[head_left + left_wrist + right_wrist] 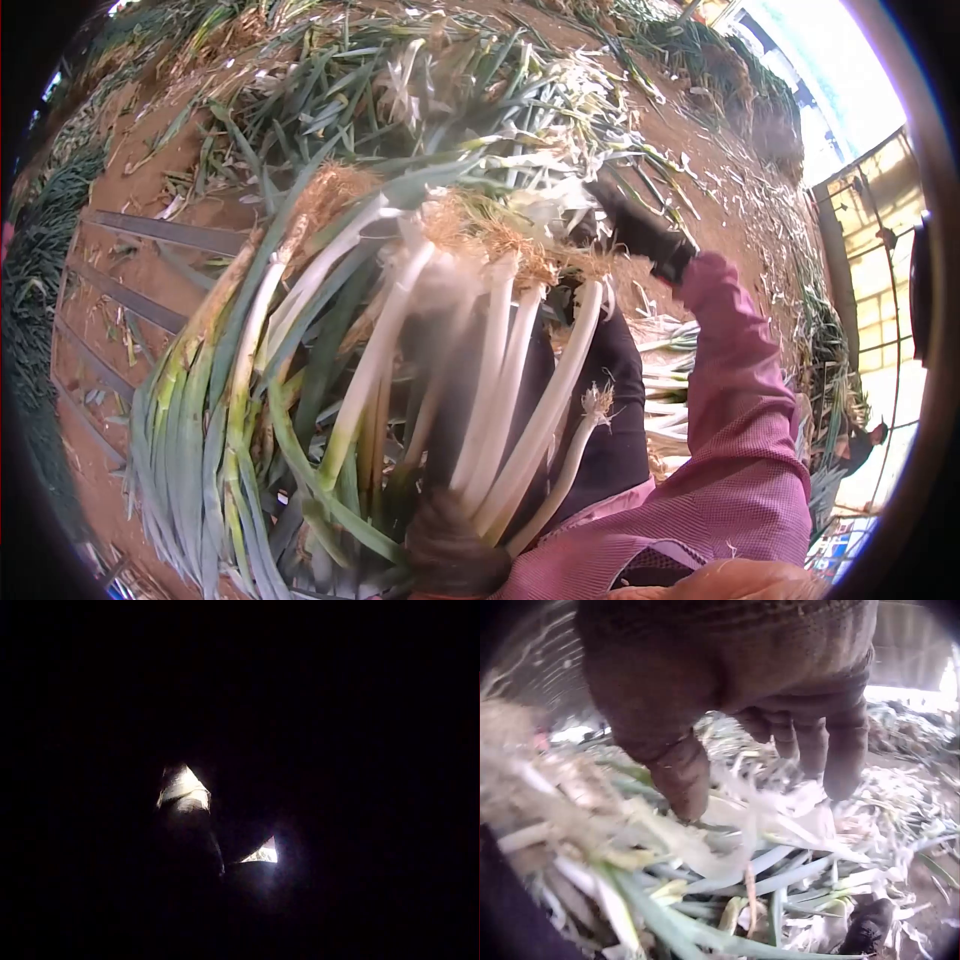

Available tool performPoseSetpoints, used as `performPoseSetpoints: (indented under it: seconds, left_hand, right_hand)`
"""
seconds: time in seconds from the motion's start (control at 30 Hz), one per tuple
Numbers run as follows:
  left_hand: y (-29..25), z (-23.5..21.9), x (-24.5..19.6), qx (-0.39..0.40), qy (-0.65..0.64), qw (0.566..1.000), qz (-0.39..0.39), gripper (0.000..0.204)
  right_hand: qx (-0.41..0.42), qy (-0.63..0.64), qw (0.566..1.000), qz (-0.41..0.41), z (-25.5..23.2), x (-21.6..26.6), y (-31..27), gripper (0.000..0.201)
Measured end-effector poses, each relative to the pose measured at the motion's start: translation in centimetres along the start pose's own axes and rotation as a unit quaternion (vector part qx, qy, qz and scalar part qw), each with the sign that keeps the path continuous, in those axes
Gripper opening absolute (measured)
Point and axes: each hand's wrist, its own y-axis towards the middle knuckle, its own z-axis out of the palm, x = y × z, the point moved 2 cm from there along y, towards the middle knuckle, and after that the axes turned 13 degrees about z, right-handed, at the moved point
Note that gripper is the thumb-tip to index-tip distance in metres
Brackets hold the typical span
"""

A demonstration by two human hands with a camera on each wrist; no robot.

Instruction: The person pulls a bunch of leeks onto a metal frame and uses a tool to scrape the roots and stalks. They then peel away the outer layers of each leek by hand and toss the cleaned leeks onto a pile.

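At the bottom of the head view my gloved left hand [450,545] grips a few long green onions [490,390], their white stalks slanting up to shaggy roots. Most of the left wrist view is black, with a small lit strip of stalk. Reaching forward past the root ends, my gloved right hand [640,225] is over stripped leaves and skins [540,130]. In the right wrist view its thumb and fingers [845,757] are spread, pointing down, with thin pale skins [742,817] beneath and between them. More green onions [220,430] lie to the left, roots forward.
Metal bars [140,300] stick out on the left, under the onions. Beside my right leg lies a stack of white stalks [665,390]. Heaps of green leaves [40,270] line the far left, and brown ground [700,150] strewn with scraps extends to the right.
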Motion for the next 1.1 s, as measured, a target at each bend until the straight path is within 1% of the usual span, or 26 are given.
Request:
performPoseSetpoints:
  seconds: [0.03,0.1,0.17,0.23,0.27,0.3,0.37,0.4,0.47,0.5,0.53,0.57,0.6,0.67,0.7,0.73,0.77,0.8,0.87,0.9,0.97,1.0,1.07,1.1]
  left_hand:
    - [-0.5,0.6,0.1,0.018,-0.029,0.999,0.004,0.009]
    - [-0.3,0.7,0.2,0.016,-0.015,1.0,0.01,0.005]
    - [0.1,0.5,0.0,0.031,-0.018,0.999,-0.011,0.005]
    - [0.7,0.3,-0.3,0.052,-0.024,0.998,-0.036,0.006]
    - [0.9,0.2,-0.4,0.063,-0.027,0.996,-0.05,0.008]
    - [1.0,0.1,-0.5,0.072,-0.03,0.995,-0.066,0.009]
    - [1.2,-0.4,-0.6,0.09,-0.039,0.99,-0.099,0.012]
    - [1.1,-0.6,-0.7,0.091,-0.038,0.987,-0.126,0.014]
    - [1.5,-1.0,-0.8,0.094,-0.036,0.971,-0.219,0.017]
    - [1.6,-1.2,-0.9,0.098,-0.035,0.959,-0.263,0.018]
    - [1.9,-1.5,-0.9,0.101,-0.032,0.944,-0.312,0.02]
    - [1.7,-1.2,-0.9,0.112,-0.033,0.952,-0.282,0.02]
    - [1.5,-1.0,-0.9,0.118,-0.034,0.959,-0.255,0.019]
    - [1.3,-0.4,-1.0,0.13,-0.038,0.969,-0.206,0.018]
    - [1.3,-0.2,-1.1,0.14,-0.042,0.97,-0.192,0.018]
    - [1.3,-0.1,-1.1,0.151,-0.048,0.97,-0.184,0.017]
    - [1.2,0.0,-1.1,0.167,-0.053,0.968,-0.18,0.017]
    - [0.9,0.1,-1.1,0.19,-0.059,0.964,-0.177,0.017]
    - [0.2,0.6,-1.0,0.236,-0.066,0.955,-0.165,0.016]
    - [-0.2,0.3,-1.1,0.198,-0.065,0.967,-0.145,0.014]
    - [-0.6,-0.4,-1.0,0.12,-0.061,0.985,-0.106,0.012]
    - [-0.6,-0.7,-0.6,0.129,-0.103,0.983,-0.083,0.012]
    - [0.9,-2.3,0.9,0.143,-0.189,0.971,-0.036,0.015]
    - [1.5,-2.9,1.5,0.116,-0.211,0.97,-0.018,0.014]
  right_hand:
    - [0.016,-0.002,0.999,0.029,0.6,1.2,-1.9,0.049]
    - [0.039,0.002,0.997,0.072,2.2,3.4,-7.3,0.049]
    - [0.057,0.016,0.992,0.11,3.8,6.0,-12.8,0.048]
    - [0.056,0.026,0.986,0.152,5.7,7.2,-15.3,0.048]
    - [0.047,0.028,0.983,0.173,6.6,6.5,-14.9,0.048]
    - [0.027,0.024,0.978,0.205,7.5,4.8,-13.4,0.048]
    - [-0.007,0.015,0.954,0.299,8.9,-0.6,-9.2,0.047]
    - [-0.008,0.019,0.933,0.359,9.2,-3.6,-7.2,0.047]
    - [0.041,0.084,0.87,0.485,8.8,-8.1,-3.3,0.047]
    - [0.078,0.147,0.868,0.468,7.6,-8.4,-1.0,0.047]
    - [0.119,0.213,0.873,0.422,5.8,-6.9,1.4,0.047]
    - [0.166,0.259,0.897,0.317,2.2,-2.5,4.8,0.063]
    - [0.222,0.319,0.874,0.291,-0.8,1.4,6.4,0.055]
    - [0.339,0.429,0.798,0.252,-7.1,9.5,9.6,0.04]
    - [0.396,0.357,0.828,0.172,-7.7,13.2,10.7,0.04]
    - [0.437,0.29,0.847,0.082,-8.3,16.9,11.8,0.042]
    - [0.503,0.106,0.842,0.16,-10.8,22.3,12.3,0.054]
    - [0.419,0.051,0.906,0.002,-9.5,24.2,12.0,0.065]
    - [0.5,-0.058,0.864,-0.024,-7.9,26.2,11.2,0.056]
    - [0.537,-0.11,0.835,-0.045,-7.1,27.2,10.7,0.052]
    - [0.471,-0.133,0.86,-0.145,-4.5,26.6,9.7,0.037]
    - [0.367,-0.117,0.892,-0.235,-0.9,23.0,7.9,0.03]
    - [0.26,-0.048,0.936,-0.234,-0.6,22.3,8.3,0.019]
    - [0.259,0.003,0.956,-0.135,-2.7,24.0,9.4,0.015]
